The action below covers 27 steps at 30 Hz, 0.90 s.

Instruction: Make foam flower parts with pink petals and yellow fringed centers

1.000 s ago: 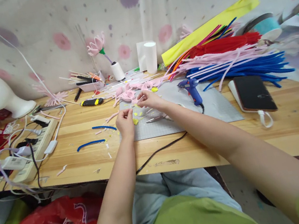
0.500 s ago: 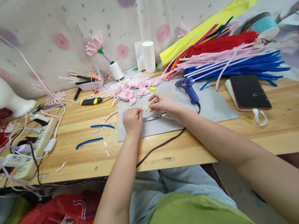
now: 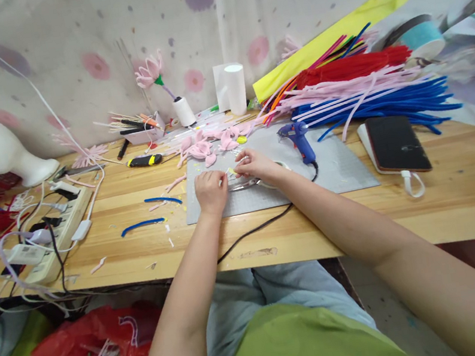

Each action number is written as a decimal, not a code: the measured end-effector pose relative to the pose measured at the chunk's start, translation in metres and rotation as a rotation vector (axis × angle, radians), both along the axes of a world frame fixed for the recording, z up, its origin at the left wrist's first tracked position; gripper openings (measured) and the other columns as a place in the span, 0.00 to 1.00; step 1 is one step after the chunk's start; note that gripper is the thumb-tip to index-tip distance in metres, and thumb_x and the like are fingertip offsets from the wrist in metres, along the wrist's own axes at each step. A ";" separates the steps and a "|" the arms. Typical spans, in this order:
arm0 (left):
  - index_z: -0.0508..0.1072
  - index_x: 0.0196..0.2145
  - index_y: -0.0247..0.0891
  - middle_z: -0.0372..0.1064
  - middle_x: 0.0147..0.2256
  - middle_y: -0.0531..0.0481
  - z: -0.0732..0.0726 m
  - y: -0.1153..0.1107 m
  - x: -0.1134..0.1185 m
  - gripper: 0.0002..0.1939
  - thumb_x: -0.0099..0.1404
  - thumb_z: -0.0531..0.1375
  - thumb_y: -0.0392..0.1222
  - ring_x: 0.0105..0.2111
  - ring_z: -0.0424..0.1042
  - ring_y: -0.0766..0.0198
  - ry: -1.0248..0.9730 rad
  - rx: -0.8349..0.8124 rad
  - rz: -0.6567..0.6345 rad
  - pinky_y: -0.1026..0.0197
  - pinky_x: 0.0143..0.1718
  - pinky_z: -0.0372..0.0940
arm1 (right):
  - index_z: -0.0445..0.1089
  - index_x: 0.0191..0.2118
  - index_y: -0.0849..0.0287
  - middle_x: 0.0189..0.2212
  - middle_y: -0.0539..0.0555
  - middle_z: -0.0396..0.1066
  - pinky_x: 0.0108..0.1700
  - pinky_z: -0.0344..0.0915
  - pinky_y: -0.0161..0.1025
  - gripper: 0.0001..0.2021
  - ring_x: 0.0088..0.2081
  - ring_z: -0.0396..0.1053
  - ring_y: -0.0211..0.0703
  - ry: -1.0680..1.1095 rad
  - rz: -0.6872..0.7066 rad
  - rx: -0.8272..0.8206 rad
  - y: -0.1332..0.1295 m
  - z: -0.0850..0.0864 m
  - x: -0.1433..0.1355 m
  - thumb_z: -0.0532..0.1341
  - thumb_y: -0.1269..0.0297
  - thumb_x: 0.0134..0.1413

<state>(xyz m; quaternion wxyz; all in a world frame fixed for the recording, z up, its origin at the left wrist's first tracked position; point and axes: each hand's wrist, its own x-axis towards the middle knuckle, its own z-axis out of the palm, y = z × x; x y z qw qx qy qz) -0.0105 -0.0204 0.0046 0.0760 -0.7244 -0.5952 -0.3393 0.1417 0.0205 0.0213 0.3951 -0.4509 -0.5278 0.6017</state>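
My left hand (image 3: 212, 191) is closed in a pinch over the grey mat (image 3: 341, 176), its fingertips at one end of a small pale yellow piece (image 3: 231, 172). From the other side, my right hand (image 3: 254, 163) pinches the same piece between thumb and fingers. Scissors (image 3: 243, 185) lie on the mat beneath and between my hands, partly covered by the right one. Just behind them are pink fuzzy petal shapes (image 3: 202, 152) and a small yellow disc (image 3: 241, 139). A blue glue gun (image 3: 299, 140) rests to the right.
Bundles of blue (image 3: 372, 110) and red (image 3: 351, 66) stems lie at the back right, near a black power bank (image 3: 397, 144). A utility knife (image 3: 144, 161), blue stem pieces (image 3: 162, 201) and a power strip (image 3: 62, 234) are on the left. A black cord crosses the front.
Both hands stay over the mat, still pinching; the right hand has shifted very slightly left. The view has moved a little.
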 end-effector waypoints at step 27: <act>0.73 0.33 0.42 0.74 0.33 0.46 -0.002 0.001 -0.001 0.05 0.60 0.57 0.39 0.37 0.68 0.56 0.019 0.013 0.015 0.53 0.43 0.53 | 0.56 0.33 0.57 0.17 0.42 0.66 0.25 0.59 0.29 0.14 0.22 0.68 0.33 -0.004 0.003 0.066 0.004 -0.004 0.002 0.61 0.76 0.41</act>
